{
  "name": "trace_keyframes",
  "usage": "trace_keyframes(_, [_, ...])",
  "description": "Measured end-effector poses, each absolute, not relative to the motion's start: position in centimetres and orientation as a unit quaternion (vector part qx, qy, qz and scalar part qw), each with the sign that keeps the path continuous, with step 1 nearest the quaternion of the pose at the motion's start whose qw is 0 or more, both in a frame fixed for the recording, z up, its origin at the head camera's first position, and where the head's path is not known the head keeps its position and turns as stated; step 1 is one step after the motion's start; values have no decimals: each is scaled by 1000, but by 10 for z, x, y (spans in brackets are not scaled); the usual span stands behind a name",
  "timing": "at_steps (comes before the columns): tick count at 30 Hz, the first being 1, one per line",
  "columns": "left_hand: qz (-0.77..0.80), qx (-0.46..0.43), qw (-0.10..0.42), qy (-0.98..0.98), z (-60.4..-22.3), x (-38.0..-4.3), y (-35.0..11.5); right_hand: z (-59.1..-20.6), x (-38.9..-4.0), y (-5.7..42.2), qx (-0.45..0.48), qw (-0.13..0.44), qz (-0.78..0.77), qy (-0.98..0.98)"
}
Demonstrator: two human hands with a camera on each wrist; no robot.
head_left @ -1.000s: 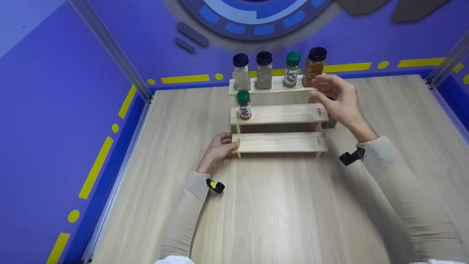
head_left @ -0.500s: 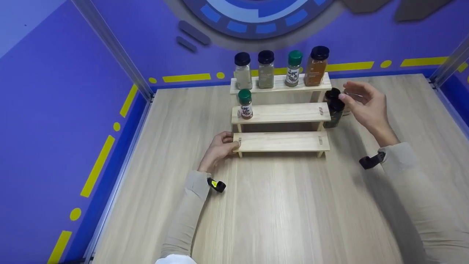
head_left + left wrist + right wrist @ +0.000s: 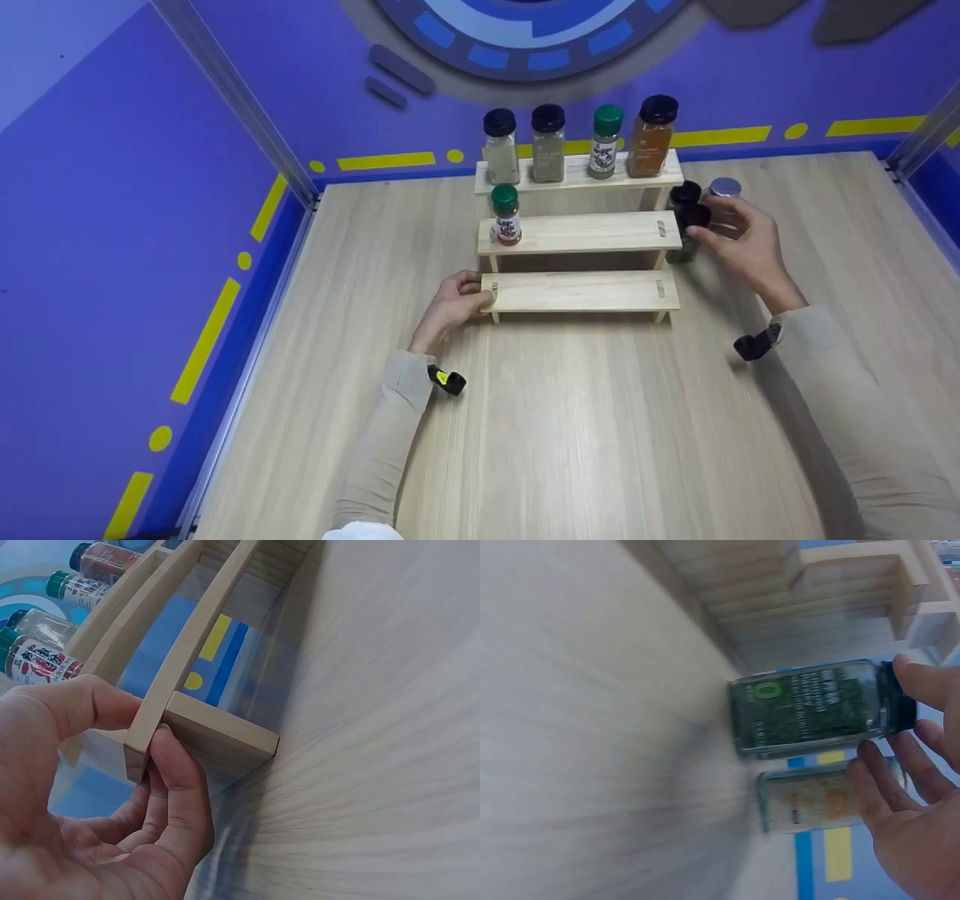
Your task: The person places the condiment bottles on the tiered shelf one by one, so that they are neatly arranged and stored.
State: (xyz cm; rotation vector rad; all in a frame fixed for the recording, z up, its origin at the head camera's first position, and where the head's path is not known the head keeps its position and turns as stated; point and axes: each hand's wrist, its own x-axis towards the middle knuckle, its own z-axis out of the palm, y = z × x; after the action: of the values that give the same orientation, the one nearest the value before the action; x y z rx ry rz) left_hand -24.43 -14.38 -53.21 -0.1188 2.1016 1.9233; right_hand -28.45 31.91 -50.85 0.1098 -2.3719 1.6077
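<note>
My left hand [image 3: 448, 306] pinches the left end of the lowest step of a wooden tiered rack [image 3: 577, 292]; thumb and curled fingers show around the board in the left wrist view. Right of the rack, my right hand [image 3: 750, 251] has its thumb and fingers around the black cap of a glass spice jar [image 3: 810, 709] filled with dark green herbs. That jar is upright beside the rack. Behind it stand another black-capped jar [image 3: 684, 193] and a jar with a silver lid [image 3: 724, 187], partly covered by my fingers.
On the rack's top step stand a pale jar [image 3: 501, 157], a grey-green jar [image 3: 548, 154], a small green-capped jar [image 3: 602, 154] and an orange-brown jar [image 3: 651, 146]. Another green-capped jar [image 3: 508, 225] sits at the middle step's left end. Blue walls [image 3: 247, 135] border the wooden table [image 3: 570, 435].
My right hand has moved from the orange-brown jar on the top step, right and down to the green herb jar, and closed around its cap. The left hand keeps its hold on the rack.
</note>
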Motion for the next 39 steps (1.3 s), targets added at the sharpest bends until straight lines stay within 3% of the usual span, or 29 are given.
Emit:
trace_keyframes(7, [668,-41,146,729,-531,-244,-143,-519,-285,319,18,107,543,-833])
trace_keyframes(22, [668,-45,152,727,-531,-244,-145,-525,-282,317,31,106,545,-831])
trace_keyframes(30, [664,-48,148,732,-532,-246,-144,-529,-283,319,42,71,521,-850])
trace_keyframes(39, [664,-47,145,732,-533,-245,-145,-532,-282,316,34,91,521,-848])
